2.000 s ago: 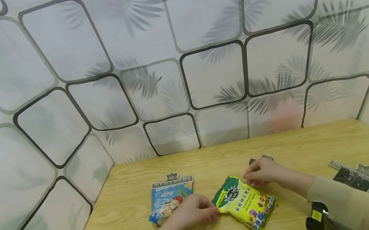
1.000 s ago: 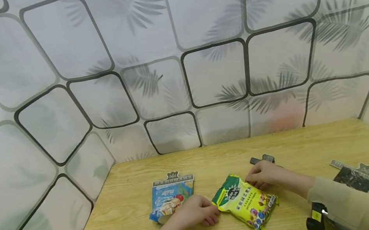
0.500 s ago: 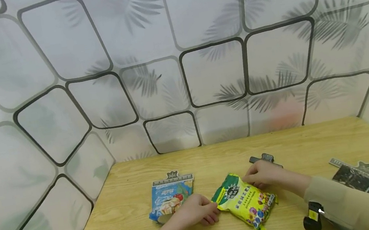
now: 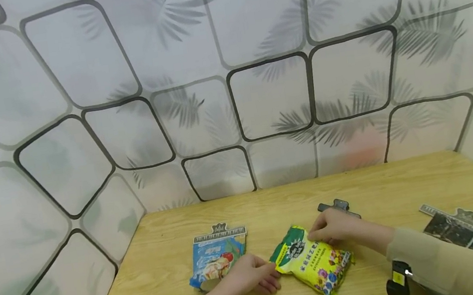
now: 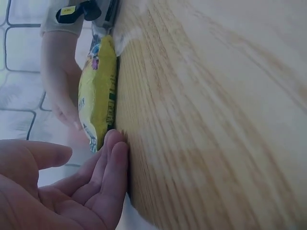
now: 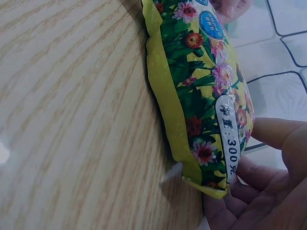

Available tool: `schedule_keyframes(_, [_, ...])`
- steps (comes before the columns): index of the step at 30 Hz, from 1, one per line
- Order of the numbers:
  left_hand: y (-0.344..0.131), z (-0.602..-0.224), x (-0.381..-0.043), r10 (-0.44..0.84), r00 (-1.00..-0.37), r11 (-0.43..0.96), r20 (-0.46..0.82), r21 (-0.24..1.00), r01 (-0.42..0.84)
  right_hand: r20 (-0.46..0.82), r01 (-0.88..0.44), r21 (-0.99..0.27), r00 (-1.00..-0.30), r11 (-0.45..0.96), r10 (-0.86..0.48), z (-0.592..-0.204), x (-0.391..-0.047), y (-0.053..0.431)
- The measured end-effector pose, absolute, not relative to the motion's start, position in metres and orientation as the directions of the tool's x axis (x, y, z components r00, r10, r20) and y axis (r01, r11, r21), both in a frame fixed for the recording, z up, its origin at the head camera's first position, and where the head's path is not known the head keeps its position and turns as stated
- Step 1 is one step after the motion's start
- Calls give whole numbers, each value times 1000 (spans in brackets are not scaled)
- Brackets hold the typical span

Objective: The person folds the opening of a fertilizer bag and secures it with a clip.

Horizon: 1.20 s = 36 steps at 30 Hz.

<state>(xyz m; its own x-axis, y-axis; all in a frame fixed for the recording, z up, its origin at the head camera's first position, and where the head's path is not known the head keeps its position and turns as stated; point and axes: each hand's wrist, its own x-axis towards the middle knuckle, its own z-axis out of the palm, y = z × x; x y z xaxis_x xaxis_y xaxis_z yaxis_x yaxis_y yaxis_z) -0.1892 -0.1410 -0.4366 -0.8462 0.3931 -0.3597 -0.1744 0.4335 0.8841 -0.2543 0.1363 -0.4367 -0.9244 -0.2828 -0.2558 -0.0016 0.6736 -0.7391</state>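
A yellow and green fertilizer bag, printed with flowers, lies flat on the wooden table between the two hands. My left hand touches its left corner with the fingertips; in the left wrist view the thumb of that hand stands apart from the bag's edge. At the bag's far right side is my right hand. The right wrist view shows the thumb of that hand against the bag's upper face, with the fingers behind and below its edge. Their exact contact is partly hidden by the bag.
A blue food packet with a piano-key clip along its top lies at left, partly behind the left hand. Behind the right hand lies a dark clip. A black packet with another piano-key clip lies at right, partly under the sleeve.
My right hand has shifted slightly leftward, from the bag's far edge onto its top face, uncovering more of the dark clip. The left hand and the bag have hardly moved.
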Motion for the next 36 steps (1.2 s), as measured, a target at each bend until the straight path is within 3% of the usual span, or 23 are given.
schedule_keyframes(8, [-145,-438,-191,396,-783,279,-480,875,-396,-242,-15,-751,-924,660,-296,-435,-253,133])
schedule_keyframes(25, [-141,-437,-183,354,-782,149,-513,857,-494,-186,-125,-704,-918,699,-350,-433,-251,128])
schedule_keyframes(36, [-137,-442,-175,344,-792,-49,-504,833,-551,-184,-108,-699,-928,707,-323,-432,-249,127])
